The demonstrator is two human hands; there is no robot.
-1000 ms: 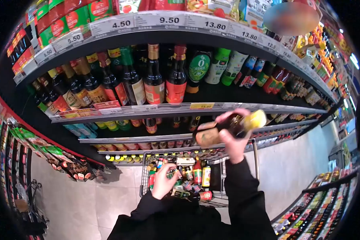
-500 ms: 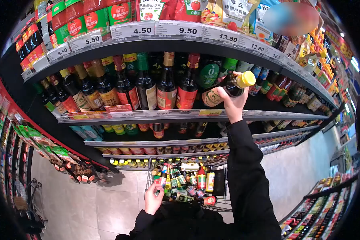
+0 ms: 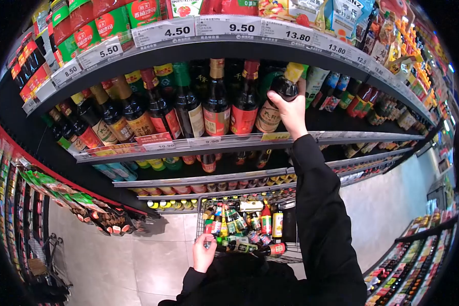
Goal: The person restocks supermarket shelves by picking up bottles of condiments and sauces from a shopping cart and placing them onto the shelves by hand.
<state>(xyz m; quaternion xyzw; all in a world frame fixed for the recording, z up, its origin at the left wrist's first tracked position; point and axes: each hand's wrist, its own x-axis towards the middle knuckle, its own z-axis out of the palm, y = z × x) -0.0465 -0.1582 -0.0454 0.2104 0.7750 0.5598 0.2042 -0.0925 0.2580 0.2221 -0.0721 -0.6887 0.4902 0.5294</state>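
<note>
**Has swung the yellow-capped bottle (image 3: 269, 117) closer to upright, into the shelf row**

Has brought it in from a stronger tilt in front of the shelf (image 3: 336, 123), half a second ago, to a place just right of a red-labelled bottle (image 3: 244, 120). Keeps the right hand (image 3: 292, 108) wrapped around the upper part, below the cap, with thumb across the front. Leans the bottle slightly, cap to the right, above a yellow price tag (image 3: 275, 136). Cannot tell about contact between base and shelf.

Holds the left hand (image 3: 204, 252) low, near the left side of the cart (image 3: 199, 217), with fingers curled in and thumb close to the fingertips. Cannot tell about anything small between them.

Has the cart below, loaded with bottles and packs, among them a red-capped bottle (image 3: 265, 222) and, just right of it, a yellow-labelled bottle (image 3: 277, 225).

Faces more dark bottles (image 3: 189, 115) to the left along the same shelf. Has ketchup packs (image 3: 105, 26) overhead, behind white price tags (image 3: 177, 30) reading 4.50, 9.50 and 13.80. Wears black sleeves (image 3: 321, 199). Stands over a grey tiled floor (image 3: 155, 247).
</note>
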